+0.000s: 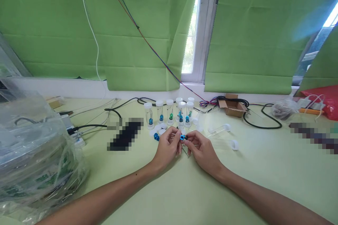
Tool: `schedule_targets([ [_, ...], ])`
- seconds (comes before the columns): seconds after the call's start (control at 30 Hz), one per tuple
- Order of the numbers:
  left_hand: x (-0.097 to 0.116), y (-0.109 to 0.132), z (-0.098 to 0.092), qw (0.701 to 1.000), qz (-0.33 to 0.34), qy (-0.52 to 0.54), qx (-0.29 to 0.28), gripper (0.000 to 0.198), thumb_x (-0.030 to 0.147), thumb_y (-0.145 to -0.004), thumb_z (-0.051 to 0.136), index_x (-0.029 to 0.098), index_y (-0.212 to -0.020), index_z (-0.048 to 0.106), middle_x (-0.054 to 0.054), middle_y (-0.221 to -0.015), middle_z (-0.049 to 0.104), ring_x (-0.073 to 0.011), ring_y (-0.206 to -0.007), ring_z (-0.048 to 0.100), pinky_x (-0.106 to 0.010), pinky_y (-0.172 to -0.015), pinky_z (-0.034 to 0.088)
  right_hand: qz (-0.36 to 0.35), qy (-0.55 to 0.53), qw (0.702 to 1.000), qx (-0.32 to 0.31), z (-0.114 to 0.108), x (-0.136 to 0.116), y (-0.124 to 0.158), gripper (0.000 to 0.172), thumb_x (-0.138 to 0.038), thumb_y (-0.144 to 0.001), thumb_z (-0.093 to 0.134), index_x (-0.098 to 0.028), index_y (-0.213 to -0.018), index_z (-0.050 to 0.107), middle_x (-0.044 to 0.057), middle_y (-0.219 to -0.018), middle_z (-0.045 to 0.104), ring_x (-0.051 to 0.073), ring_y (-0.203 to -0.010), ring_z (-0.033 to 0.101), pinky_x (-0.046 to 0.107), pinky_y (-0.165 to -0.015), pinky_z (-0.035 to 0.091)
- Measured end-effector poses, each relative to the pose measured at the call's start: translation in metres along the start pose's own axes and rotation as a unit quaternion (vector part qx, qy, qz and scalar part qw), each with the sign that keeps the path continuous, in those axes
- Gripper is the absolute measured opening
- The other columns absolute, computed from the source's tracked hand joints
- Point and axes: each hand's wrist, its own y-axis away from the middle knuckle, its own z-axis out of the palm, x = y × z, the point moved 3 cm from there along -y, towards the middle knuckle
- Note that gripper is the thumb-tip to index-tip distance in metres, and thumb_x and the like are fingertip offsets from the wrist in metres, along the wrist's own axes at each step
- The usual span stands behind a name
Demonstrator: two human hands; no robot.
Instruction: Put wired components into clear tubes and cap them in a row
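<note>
My left hand (169, 145) is closed, its thumb and fingers pinching a small blue part (182, 137) with an opening in its face. From the other side, the fingertips of my right hand (202, 148) are pressed together at the same part, by a small dark piece. Thin metal pins or legs show below the fingers; what they belong to is partly hidden. Just left of my left hand lie other small blue parts (156, 136). Behind both hands stand several clear tubes (170, 112) with white caps, holding blue or green pieces on thin wires.
A clear tube (218, 130) lies at the right, near a loose white cap (234, 144). An open cardboard box (232, 107) and black cable (266, 127) are at the back. Large plastic-wrapped goods (39, 154) fill the left. A blurred dark object (126, 136) lies left of the tubes.
</note>
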Motion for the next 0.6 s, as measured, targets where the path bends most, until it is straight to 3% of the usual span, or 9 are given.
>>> schedule_targets([
  [0.3,0.0007,0.0038,-0.0010,1.000,-0.009,-0.003,-0.002,0.030,0.044,-0.090,0.055,0.021,-0.074,0.044,0.007,-0.045,0.051,-0.0081,-0.034,0.042,-0.019,-0.036,0.031,0.001,0.052,0.998,-0.019,0.0008,0.0029,-0.0027,0.043,-0.047,-0.097,0.043,-0.019,-0.066,0.054,-0.002,-0.058,0.055,0.012,-0.050,0.052,0.026,-0.053,0.043],
  [0.37,0.0000,0.0039,-0.0016,1.000,-0.008,-0.006,-0.003,0.030,0.044,-0.091,0.054,0.021,-0.074,0.044,0.007,-0.044,0.050,-0.0086,-0.034,0.043,-0.019,-0.036,0.031,0.002,0.043,0.999,-0.020,0.0008,0.0042,-0.0030,0.040,-0.047,-0.097,0.043,-0.019,-0.072,0.056,-0.001,-0.062,0.057,0.012,-0.051,0.053,0.026,-0.053,0.044],
  [0.43,-0.0009,0.0036,-0.0021,1.000,-0.008,-0.005,-0.002,0.030,0.044,-0.091,0.054,0.021,-0.074,0.044,0.007,-0.043,0.050,-0.0088,-0.034,0.043,-0.019,-0.036,0.032,0.003,0.027,0.999,-0.016,0.0004,0.0046,-0.0030,0.029,-0.047,-0.093,0.051,-0.020,-0.088,0.058,0.000,-0.071,0.061,0.013,-0.053,0.056,0.026,-0.052,0.045],
  [0.5,-0.0016,0.0031,-0.0023,1.000,-0.010,-0.004,-0.002,0.030,0.044,-0.091,0.053,0.021,-0.074,0.044,0.008,-0.042,0.049,-0.0087,-0.033,0.042,-0.019,-0.036,0.031,0.004,0.016,1.000,-0.009,-0.0003,0.0042,-0.0026,0.029,-0.046,-0.089,0.059,-0.021,-0.102,0.057,0.001,-0.083,0.063,0.013,-0.056,0.058,0.025,-0.050,0.046],
  [0.6,-0.0024,0.0028,-0.0022,1.000,-0.012,-0.006,-0.003,0.030,0.045,-0.091,0.053,0.021,-0.075,0.044,0.008,-0.041,0.048,-0.0087,-0.033,0.041,-0.019,-0.036,0.031,0.003,0.013,1.000,-0.011,-0.0006,0.0029,-0.0017,0.029,-0.044,-0.087,0.062,-0.021,-0.102,0.057,0.003,-0.090,0.063,0.013,-0.057,0.059,0.026,-0.051,0.048],
])
